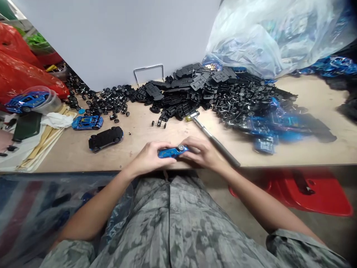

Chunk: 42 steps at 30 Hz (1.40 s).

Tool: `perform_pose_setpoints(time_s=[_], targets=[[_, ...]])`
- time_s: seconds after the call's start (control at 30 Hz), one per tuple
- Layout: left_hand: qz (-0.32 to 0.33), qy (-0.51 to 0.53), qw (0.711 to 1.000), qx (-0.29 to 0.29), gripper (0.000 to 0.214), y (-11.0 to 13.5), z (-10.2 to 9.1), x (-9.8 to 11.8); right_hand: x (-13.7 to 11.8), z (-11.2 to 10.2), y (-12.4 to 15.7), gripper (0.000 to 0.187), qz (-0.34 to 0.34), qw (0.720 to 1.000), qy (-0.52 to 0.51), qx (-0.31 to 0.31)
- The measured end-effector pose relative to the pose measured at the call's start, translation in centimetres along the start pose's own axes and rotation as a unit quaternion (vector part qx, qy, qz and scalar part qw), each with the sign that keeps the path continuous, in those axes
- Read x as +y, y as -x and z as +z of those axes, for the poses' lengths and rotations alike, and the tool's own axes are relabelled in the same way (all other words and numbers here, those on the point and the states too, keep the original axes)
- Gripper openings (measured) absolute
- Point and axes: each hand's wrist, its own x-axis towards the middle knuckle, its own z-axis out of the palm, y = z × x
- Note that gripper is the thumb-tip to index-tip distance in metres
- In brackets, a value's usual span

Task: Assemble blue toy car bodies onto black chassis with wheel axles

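Between my two hands is a blue toy car (170, 152), held just above the front part of the table with one wheel showing on its upper side. My left hand (152, 156) is closed around its left end. The fingers of my right hand (199, 150) grip the right end beside the wheel. To the right of my right hand lies a hammer (212, 137) with a yellowish head and a dark handle. An overturned toy car (106, 139), black underside up, rests left of my left hand. Behind it stands another blue toy car (87, 122).
Black chassis plates (178, 93) and wheel axles (251, 96) are heaped along the back. More small wheels (108, 98) lie at back left. Blue car bodies (264, 130) sit at right, blurred. A clear tub (52, 102), plastic bag (251, 44) and red stool (312, 193) surround the table.
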Motion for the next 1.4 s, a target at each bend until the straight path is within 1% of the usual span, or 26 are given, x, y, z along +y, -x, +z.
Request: perform_pose_setpoints(time_s=[0.07,0.2,0.4,0.53,0.6,0.7,0.77,0.9,1.1,1.27,1.4], targets=[[-0.002,0.004,1.0,0.008,0.045,0.3,0.1,-0.1,0.0,0.3,0.4,0.022,0.006,1.0,-0.014,-0.003],[-0.016,0.049,0.998,0.022,0.039,0.8,0.4,0.1,-0.5,0.5,0.8,0.022,0.002,0.999,-0.039,0.0],[-0.022,0.074,0.995,0.057,0.029,0.7,1.1,0.5,-0.2,0.7,0.6,0.021,-0.011,0.998,-0.056,0.0],[-0.035,0.076,0.994,0.075,0.029,0.7,1.2,0.4,-0.2,0.6,0.4,0.02,-0.01,0.998,-0.066,-0.008],[-0.041,0.092,0.993,0.061,0.031,0.8,0.9,0.2,-0.3,0.5,0.4,0.019,-0.004,0.998,-0.066,-0.019],[-0.035,0.138,0.99,0.021,0.033,1.1,0.3,-0.1,-0.4,0.3,0.5,0.018,0.007,0.997,-0.07,-0.033],[-0.033,0.156,0.987,0.009,0.033,1.3,0.1,-0.3,-0.4,0.4,0.6,0.017,0.009,0.996,-0.075,-0.042],[-0.029,0.139,0.99,0.02,0.031,1.6,0.6,-0.6,-0.5,0.9,0.9,0.019,0.008,0.994,-0.088,-0.07],[-0.039,0.101,0.992,0.06,0.028,1.7,1.6,-0.3,-0.6,1.4,0.9,0.016,0.0,0.993,-0.087,-0.08],[-0.034,0.095,0.992,0.08,0.025,1.8,1.8,0.1,-0.4,1.6,0.9,0.018,-0.018,0.993,-0.094,-0.068],[-0.029,0.096,0.99,0.1,0.024,1.9,2.2,0.0,-0.4,1.9,0.8,0.021,-0.014,0.993,-0.11,-0.051]])
